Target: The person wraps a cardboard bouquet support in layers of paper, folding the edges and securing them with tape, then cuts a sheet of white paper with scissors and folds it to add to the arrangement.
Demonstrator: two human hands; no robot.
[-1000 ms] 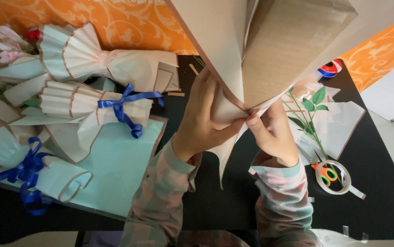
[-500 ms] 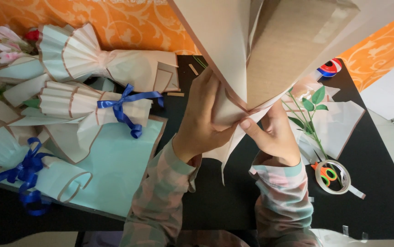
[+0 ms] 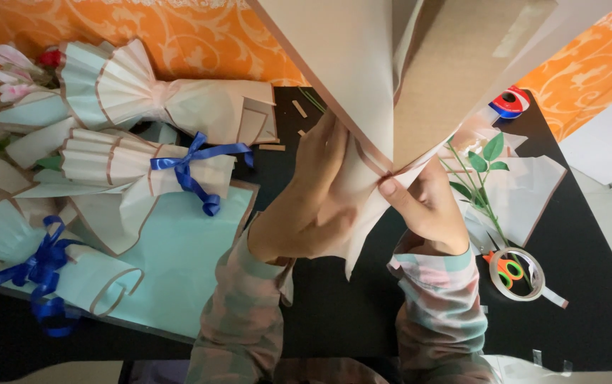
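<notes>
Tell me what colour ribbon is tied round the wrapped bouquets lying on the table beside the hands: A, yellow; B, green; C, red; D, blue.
D: the ribbon knotted round the middle bouquet is blue, and so is the bow on the nearer bouquet, both to the left of the left hand.

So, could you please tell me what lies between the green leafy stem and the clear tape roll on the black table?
In the head view, orange-handled scissors lie between the leafy stem and the tape roll, partly inside its ring.
</notes>
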